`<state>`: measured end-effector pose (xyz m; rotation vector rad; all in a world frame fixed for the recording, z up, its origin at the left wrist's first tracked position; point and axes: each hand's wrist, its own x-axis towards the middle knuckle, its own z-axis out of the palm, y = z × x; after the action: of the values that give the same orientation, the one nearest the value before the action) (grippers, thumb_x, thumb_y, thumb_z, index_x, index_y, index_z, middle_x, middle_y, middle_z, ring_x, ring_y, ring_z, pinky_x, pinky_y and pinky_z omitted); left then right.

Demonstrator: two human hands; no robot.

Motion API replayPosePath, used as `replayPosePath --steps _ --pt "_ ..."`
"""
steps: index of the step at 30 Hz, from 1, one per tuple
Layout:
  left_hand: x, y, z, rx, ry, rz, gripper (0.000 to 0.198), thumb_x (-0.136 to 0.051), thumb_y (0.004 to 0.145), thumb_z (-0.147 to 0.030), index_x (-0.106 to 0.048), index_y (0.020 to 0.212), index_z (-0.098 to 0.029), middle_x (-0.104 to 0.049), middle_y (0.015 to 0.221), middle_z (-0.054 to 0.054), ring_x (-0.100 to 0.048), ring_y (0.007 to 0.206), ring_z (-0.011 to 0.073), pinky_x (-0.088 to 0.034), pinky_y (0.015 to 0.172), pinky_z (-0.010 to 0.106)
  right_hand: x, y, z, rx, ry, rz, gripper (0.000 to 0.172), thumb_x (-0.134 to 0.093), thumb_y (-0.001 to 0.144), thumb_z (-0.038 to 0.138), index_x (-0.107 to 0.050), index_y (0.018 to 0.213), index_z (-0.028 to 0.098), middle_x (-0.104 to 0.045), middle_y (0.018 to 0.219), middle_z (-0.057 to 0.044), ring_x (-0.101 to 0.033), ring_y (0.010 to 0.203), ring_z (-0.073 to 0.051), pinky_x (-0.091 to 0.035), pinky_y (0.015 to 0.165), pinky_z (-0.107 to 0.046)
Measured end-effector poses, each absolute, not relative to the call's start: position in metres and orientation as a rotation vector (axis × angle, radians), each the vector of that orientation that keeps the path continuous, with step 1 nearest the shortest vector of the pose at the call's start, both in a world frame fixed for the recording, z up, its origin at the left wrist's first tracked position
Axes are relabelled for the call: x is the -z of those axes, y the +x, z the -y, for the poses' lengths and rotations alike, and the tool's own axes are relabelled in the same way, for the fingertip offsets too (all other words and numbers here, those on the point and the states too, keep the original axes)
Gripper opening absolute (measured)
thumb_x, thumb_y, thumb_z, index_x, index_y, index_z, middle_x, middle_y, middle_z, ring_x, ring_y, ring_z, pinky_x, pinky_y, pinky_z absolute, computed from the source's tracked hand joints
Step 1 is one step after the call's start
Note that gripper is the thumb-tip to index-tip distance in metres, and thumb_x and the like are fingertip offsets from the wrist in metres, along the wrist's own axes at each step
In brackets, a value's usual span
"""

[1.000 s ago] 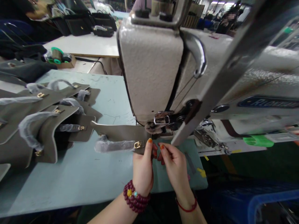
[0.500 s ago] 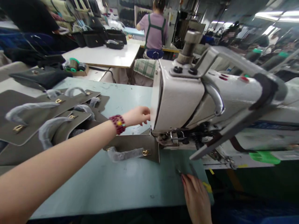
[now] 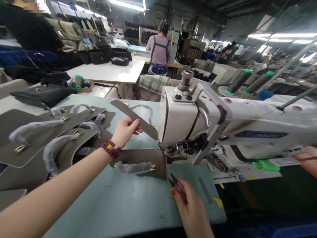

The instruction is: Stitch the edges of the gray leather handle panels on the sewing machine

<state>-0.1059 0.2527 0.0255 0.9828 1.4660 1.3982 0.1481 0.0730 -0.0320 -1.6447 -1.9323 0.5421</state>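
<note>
"Where tube lights (image 3: 284,35) hang over the room (image 3: 215,19), what can you make out?"

"Depth, mostly. A person in a lilac top (image 3: 158,51) sits with back turned, and black bags (image 3: 97,56) stand on a white desk (image 3: 128,70)."

"And the near desk (image 3: 119,205)?"

"Pale blue-green, with a few dark marks. The white sewing machine (image 3: 177,114) takes up its right side; a heap of taupe panels (image 3: 12,122) spreads over its left, their handles in cloudy wrap."

"What about the front panel (image 3: 138,156)?"

"It lies on the desk, its right end at the machine's head. Whether the needle is in it, I can't tell. It's matte taupe, with a wrapped handle (image 3: 135,168) across it."

"The held panel (image 3: 148,129)?"

"Behind that one, tilted, slanting down toward the machine. Same matte taupe, a wrapped handle looping out on its far side. The left hand (image 3: 125,132) pinches its near edge between thumb and fingers."

"And the right hand (image 3: 192,205)?"

"Its fingers are closed round pink-handled snips (image 3: 180,187), blades just beside the front panel's near right corner."

"Anything smaller?"

"A yellow scrap (image 3: 218,202) near the desk's right edge, then the bright gold fitting (image 3: 153,167) on the front panel."
</note>
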Motion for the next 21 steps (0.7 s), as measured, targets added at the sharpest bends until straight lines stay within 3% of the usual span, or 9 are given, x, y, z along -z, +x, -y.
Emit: replayPosePath --steps 2,9,18,21 --pt "-0.023 -0.117 -0.228 -1.478 1.006 -1.523 0.024 -0.070 0.082 -0.032 -0.061 0.071 -0.013 -0.064 0.062 -0.001 -0.066 0.061 0.0140 -0.053 0.061 0.024 0.008 0.118 -0.093 -0.519 -1.708 1.958 0.014 -0.053 0.095 0.026 -0.063 0.103 0.019 -0.075 0.090 -0.007 -0.074 0.078 -0.024 -0.055 0.062 -0.027" --pt "-0.007 -0.124 -0.173 -1.651 1.089 -1.571 0.027 -0.070 0.080 -0.043 -0.069 0.087 -0.018 -0.071 0.080 0.000 -0.069 0.070 0.0157 -0.058 0.071 0.026 -0.027 0.059 -0.142 -0.299 -1.928 2.029 0.016 -0.061 0.091 0.028 -0.068 0.085 0.015 -0.074 0.074 -0.015 -0.072 0.063 -0.030 -0.043 0.050 -0.029" --pt "-0.003 -0.116 -0.176 -1.871 1.029 -1.585 0.024 -0.075 0.076 -0.038 -0.071 0.081 -0.015 -0.069 0.072 -0.001 -0.066 0.057 0.0139 -0.060 0.060 0.028 -0.045 0.049 -0.155 -0.461 -1.957 2.136 0.018 -0.054 0.095 0.026 -0.069 0.090 0.016 -0.074 0.081 -0.011 -0.073 0.076 -0.028 -0.046 0.058 -0.028" --pt "-0.007 -0.122 -0.187 -1.968 0.951 -1.505 0.026 -0.076 0.075 -0.037 -0.068 0.082 -0.013 -0.067 0.071 -0.001 -0.064 0.056 0.0118 -0.059 0.058 0.027 -0.049 0.060 -0.138 -0.723 -1.813 2.219 0.019 -0.056 0.094 0.028 -0.070 0.086 0.018 -0.075 0.080 -0.008 -0.072 0.073 -0.025 -0.042 0.056 -0.026"
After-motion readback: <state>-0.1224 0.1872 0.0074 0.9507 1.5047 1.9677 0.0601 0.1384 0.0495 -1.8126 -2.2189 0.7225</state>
